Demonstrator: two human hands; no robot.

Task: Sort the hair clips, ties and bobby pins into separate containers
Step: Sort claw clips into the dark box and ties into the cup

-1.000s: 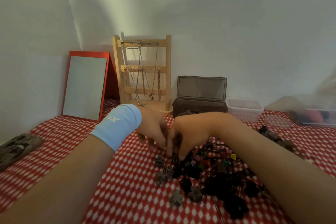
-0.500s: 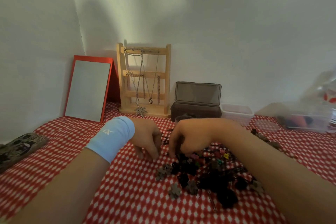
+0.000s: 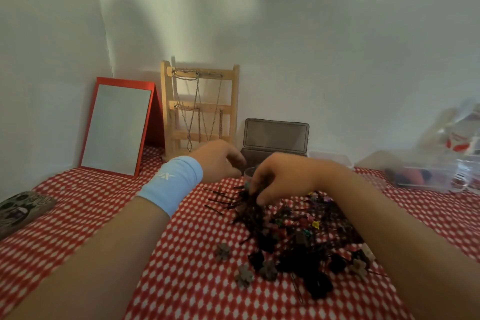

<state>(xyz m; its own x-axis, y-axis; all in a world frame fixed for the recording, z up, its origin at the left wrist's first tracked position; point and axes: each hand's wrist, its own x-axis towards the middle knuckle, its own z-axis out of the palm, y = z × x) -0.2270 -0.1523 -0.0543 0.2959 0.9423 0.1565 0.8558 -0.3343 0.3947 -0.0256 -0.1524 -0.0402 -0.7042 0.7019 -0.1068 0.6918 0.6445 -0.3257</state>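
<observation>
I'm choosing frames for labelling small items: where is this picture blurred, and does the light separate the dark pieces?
Head view: the left hand is motion-smeared; the clear plastic containers at the right edge are blurred; dim, soft light merges the dark pile of hair accessories into one mass, though loose black bobby pins show against the red-and-white checked cloth.

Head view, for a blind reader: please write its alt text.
A person's right hand pinches a bunch of black bobby pins at the edge of a pile of hair clips and ties on a red checked cloth; the left hand, in a blue wristband, is beside it. A mirror, a jewellery rack and an open dark box stand behind.
</observation>
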